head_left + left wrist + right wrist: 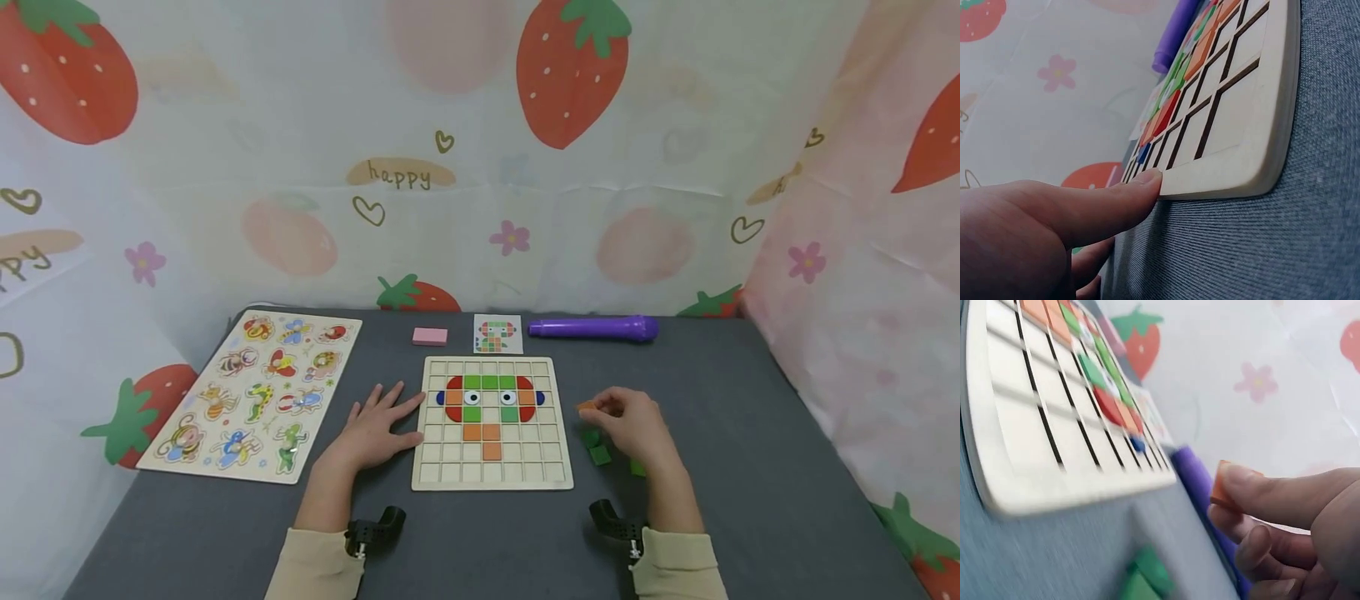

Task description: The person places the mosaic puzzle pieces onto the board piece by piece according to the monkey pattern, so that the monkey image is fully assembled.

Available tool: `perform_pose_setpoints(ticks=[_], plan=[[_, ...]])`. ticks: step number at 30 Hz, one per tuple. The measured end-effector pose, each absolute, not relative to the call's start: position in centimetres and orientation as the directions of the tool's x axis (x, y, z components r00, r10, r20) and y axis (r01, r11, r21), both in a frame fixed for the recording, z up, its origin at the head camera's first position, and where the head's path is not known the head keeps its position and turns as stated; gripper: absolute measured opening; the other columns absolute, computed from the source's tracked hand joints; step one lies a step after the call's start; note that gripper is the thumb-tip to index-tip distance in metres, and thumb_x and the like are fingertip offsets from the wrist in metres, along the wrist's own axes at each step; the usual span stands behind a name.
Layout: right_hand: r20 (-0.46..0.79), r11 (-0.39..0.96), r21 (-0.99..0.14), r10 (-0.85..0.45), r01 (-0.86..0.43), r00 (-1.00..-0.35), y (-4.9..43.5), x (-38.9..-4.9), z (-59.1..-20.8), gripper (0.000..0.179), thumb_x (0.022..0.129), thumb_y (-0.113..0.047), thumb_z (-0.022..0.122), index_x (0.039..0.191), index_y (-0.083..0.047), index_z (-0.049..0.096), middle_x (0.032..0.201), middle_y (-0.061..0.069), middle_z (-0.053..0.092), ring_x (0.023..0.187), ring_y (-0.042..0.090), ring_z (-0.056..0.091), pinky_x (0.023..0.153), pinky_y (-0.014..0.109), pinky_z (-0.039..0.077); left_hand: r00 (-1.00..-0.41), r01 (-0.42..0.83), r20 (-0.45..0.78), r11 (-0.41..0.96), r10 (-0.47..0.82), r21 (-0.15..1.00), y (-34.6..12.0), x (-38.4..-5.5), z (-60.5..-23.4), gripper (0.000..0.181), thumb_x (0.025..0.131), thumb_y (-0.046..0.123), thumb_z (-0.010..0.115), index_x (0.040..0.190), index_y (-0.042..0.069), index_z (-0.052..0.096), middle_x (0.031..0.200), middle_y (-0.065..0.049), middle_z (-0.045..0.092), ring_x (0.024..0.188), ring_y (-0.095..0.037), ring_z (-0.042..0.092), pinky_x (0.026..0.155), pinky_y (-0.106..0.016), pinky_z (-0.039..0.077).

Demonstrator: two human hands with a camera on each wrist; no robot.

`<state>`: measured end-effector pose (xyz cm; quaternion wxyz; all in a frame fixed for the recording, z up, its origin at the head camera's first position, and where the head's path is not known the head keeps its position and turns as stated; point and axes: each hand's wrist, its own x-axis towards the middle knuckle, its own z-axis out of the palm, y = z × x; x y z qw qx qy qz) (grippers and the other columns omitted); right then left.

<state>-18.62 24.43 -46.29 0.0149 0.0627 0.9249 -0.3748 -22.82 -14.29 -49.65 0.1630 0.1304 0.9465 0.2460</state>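
Note:
A wooden grid board lies in the middle of the table, with red, green, orange, blue and eye-marked tiles forming a face in its upper cells. Three orange tiles sit below the face. My left hand rests flat at the board's left edge, fingers spread; in the left wrist view its thumb touches the rim. To the right of the board my right hand pinches an orange square tile between thumb and fingers, above the table. Green tiles lie below that hand, one partly hidden by the wrist.
A picture card stands behind the board, with a pink block to its left and a purple microphone-shaped tube to its right. A wooden insect puzzle board lies at the left. A strawberry-patterned curtain hangs behind the table.

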Motion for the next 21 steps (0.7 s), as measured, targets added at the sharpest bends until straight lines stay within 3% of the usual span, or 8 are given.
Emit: perform_pose_setpoints(ticks=[6,9,16,21], plan=[[-0.059,0.663,-0.747,0.013,0.053,-0.998,22.1,-18.9,-46.1,0.027,0.100,-0.022,0.065,0.119,-0.006,0.074,0.098,0.011,0.073,0.076,0.021,0.061,0.064,0.030,0.049,-0.913,0.168,-0.243,0.846,0.327,0.506,-14.2,-22.7,-49.5,0.070,0.095,0.042,0.067,0.157,0.025,0.039,0.168,-0.015,0.020,0.155,-0.045,0.003,0.120,-0.070,0.002],[-0.057,0.647,-0.763,-0.038,0.019,-0.998,21.2,-18.9,-46.1,0.027,0.101,-0.020,0.064,0.122,-0.006,0.073,0.098,0.010,0.073,0.077,0.021,0.062,0.064,0.029,0.050,-0.914,0.171,-0.240,0.845,0.328,0.506,-14.2,-22.7,-49.5,0.070,0.095,0.042,0.067,0.157,0.025,0.039,0.168,-0.015,0.020,0.155,-0.045,0.003,0.120,-0.070,0.003],[-0.091,0.573,-0.819,-0.105,0.014,-0.990,19.2,-19.0,-46.6,0.011,0.095,-0.019,0.072,0.102,-0.011,0.070,0.087,0.008,0.071,0.074,0.024,0.064,0.062,0.031,0.051,-0.914,0.169,-0.241,0.846,0.326,0.505,-14.2,-22.7,-49.3,0.070,0.095,0.041,0.067,0.157,0.025,0.039,0.168,-0.015,0.020,0.155,-0.045,0.002,0.120,-0.070,0.002],[-0.108,0.587,-0.808,-0.228,-0.048,-0.968,17.6,-18.9,-47.3,0.009,0.093,-0.021,0.075,0.090,-0.015,0.069,0.082,0.000,0.067,0.069,0.018,0.062,0.062,0.030,0.050,-0.916,0.165,-0.239,0.844,0.323,0.509,-14.2,-22.7,-49.4,0.070,0.095,0.041,0.067,0.157,0.025,0.039,0.168,-0.014,0.020,0.155,-0.044,0.002,0.120,-0.069,0.002]])
